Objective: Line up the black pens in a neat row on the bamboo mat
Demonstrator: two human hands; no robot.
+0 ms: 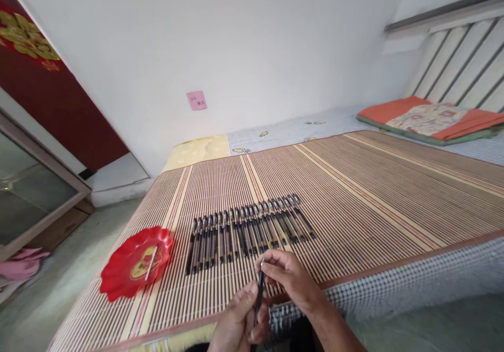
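I grip a dark pen (259,294) upright at lower centre, left hand (240,320) steadying its barrel, right hand (285,274) pinching its tip (pen row (246,231) just above, reachable).

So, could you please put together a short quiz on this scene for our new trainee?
1. True or false: both hands hold the same dark pen.
2. What lies in the red plate?
A. a coin
B. a thin pale stick
C. a pen cap
3. Fill in: the row of pens lies on a striped ____ mat.

Key:
1. True: the left hand grips its lower part and the right hand pinches its top.
2. B, a thin pale stick.
3. Bamboo.
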